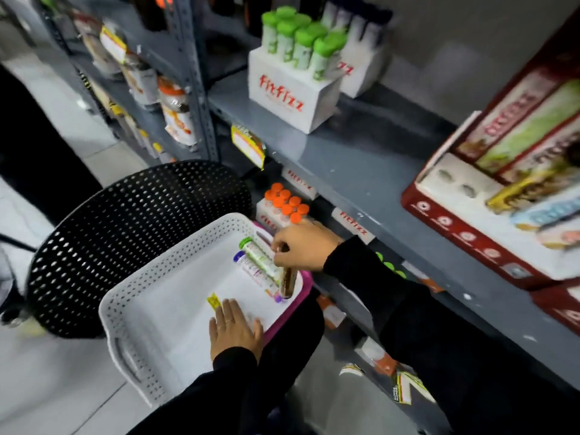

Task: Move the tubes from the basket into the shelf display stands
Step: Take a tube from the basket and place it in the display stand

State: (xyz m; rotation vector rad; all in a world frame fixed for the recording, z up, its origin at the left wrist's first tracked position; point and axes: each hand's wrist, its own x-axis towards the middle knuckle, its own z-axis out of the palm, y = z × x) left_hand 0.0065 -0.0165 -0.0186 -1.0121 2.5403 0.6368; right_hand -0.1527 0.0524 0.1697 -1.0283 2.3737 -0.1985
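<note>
A white perforated basket (135, 312) rests on a black chair. Three tubes lie against its right wall: a green-capped tube (259, 255), a purple-capped tube (252, 271) and a brown tube (288, 282). My right hand (303, 246) reaches into the basket, its fingers closed on the top of the brown tube. My left hand (235, 329) lies flat and open on the basket floor near the front edge. On the upper shelf stands a white display stand (288, 95) holding several green-capped tubes. A stand with orange-capped tubes (287, 204) sits on the lower shelf just behind the basket.
A black perforated chair (125, 233) carries the basket. A pink tray edge (306, 285) shows under the basket's right side. Red product boxes (502, 196) occupy the grey shelf (361, 158) at the right. A second stand with dark-capped tubes (361, 32) stands behind the green one.
</note>
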